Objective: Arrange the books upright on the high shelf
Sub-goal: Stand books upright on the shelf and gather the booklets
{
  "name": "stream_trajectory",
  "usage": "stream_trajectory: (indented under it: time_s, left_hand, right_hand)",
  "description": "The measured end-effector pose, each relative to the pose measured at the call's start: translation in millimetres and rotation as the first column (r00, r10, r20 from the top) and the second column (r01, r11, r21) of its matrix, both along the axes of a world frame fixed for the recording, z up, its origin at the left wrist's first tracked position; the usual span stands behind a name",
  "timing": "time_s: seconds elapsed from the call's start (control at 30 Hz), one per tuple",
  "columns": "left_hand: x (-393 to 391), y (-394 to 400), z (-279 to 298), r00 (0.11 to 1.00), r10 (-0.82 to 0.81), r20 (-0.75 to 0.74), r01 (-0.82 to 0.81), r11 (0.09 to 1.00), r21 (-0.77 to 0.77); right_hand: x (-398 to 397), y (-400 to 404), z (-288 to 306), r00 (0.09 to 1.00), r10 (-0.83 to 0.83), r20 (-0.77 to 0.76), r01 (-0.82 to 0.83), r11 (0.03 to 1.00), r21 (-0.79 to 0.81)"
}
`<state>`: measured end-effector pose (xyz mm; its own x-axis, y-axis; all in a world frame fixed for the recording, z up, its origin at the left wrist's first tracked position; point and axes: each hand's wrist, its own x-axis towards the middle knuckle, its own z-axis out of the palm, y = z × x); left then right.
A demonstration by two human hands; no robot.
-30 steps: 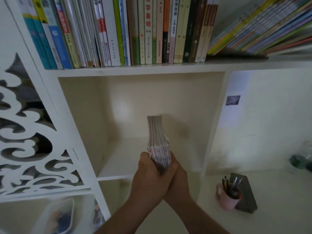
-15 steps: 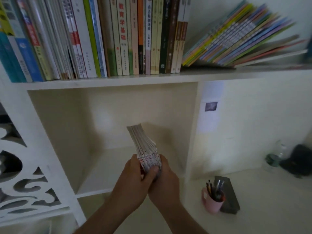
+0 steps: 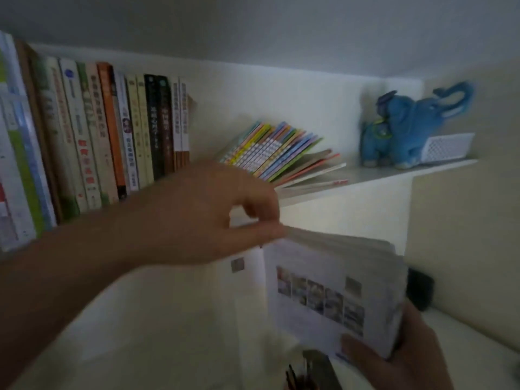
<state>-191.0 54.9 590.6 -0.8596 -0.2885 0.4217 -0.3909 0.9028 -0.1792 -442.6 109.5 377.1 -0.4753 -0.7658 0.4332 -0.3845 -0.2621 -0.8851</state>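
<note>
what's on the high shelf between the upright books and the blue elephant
In the head view, a pile of thin colourful books leans there, tipped over; bare shelf follows up to the elephant. Upright books stand left.
</note>
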Motion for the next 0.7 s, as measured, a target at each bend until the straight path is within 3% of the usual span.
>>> stream_trajectory:
  time_s: [0.07,0.17,0.27,0.5,0.6,0.7]
  left_hand:
    - [-52,-27,48,0.996,0.070,0.047,-0.061,0.984,-0.170]
    - [-147,-79,87,0.945,0.164,0.283,-0.044,0.921,-0.387]
    - [-243,-139,91,0.796,0.367,0.482,-0.108,0.869,-0.484]
    - [-354,-235,48,0.643,0.457,0.615,-0.382,0.887,-0.260]
    - [-357,-250,51,0.675,0.393,0.625,-0.453,0.889,-0.070]
    - [-350,-257,63,0.635,0.391,0.666,-0.447,0.890,-0.096]
  right_hand:
    - [-34,0,13,0.973,0.067,0.220,-0.053,0.996,-0.068]
    - [-81,-19,36,0.977,-0.064,0.201,0.101,0.978,-0.181]
    - [-124,-43,44,0.970,-0.221,0.098,0.238,0.941,-0.242]
    - [-205,-81,69,0.961,-0.249,0.123,0.275,0.918,-0.286]
    - [-240,-91,89,0.957,-0.271,0.103,0.290,0.901,-0.322]
    - [-263,-108,110,0.962,-0.266,0.059,0.269,0.896,-0.353]
